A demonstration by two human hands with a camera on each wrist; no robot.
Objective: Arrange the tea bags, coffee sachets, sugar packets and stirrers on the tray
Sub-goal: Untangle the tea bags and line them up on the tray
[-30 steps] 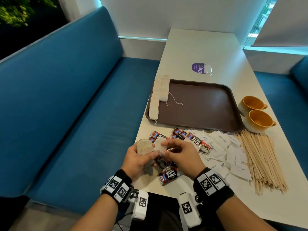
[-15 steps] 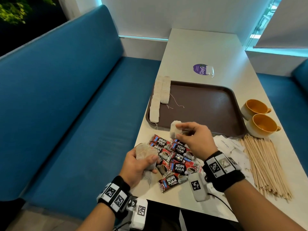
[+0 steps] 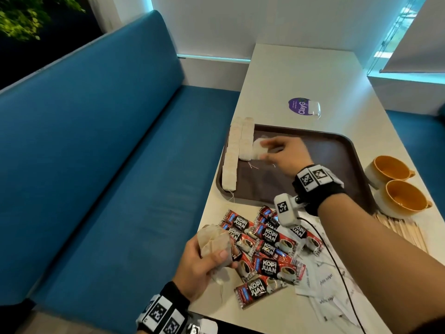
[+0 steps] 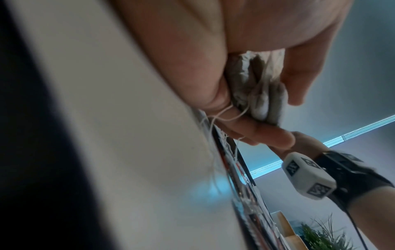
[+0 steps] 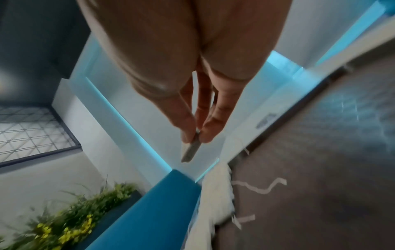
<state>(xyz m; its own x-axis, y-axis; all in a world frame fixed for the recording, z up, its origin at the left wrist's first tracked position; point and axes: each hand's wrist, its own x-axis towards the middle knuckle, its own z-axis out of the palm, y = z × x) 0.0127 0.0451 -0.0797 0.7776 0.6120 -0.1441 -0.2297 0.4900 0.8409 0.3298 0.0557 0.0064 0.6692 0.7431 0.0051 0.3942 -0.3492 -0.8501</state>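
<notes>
A brown tray (image 3: 332,153) lies on the white table, with two rows of tea bags (image 3: 234,150) along its left edge. Over the tray, my right hand (image 3: 277,150) pinches a single tea bag (image 3: 258,150) between thumb and fingers, just right of the inner row; the right wrist view shows that tea bag (image 5: 191,148) edge-on. Near the table's front left corner, my left hand (image 3: 199,263) grips a bunch of tea bags (image 3: 213,239), seen close up as crumpled tea bags (image 4: 256,88) with strings hanging. Red coffee sachets (image 3: 267,251) lie scattered in front of the tray.
White sugar packets (image 3: 325,285) lie right of the sachets. Wooden stirrers (image 3: 407,231) are partly hidden behind my right forearm. Two orange cups (image 3: 399,189) stand right of the tray. A purple sticker (image 3: 299,106) sits beyond it. A blue bench runs along the left.
My right hand has carried one tea bag from above the sachets forward onto the tray's left part, beside the rows. The left hand stays put with its bunch.
</notes>
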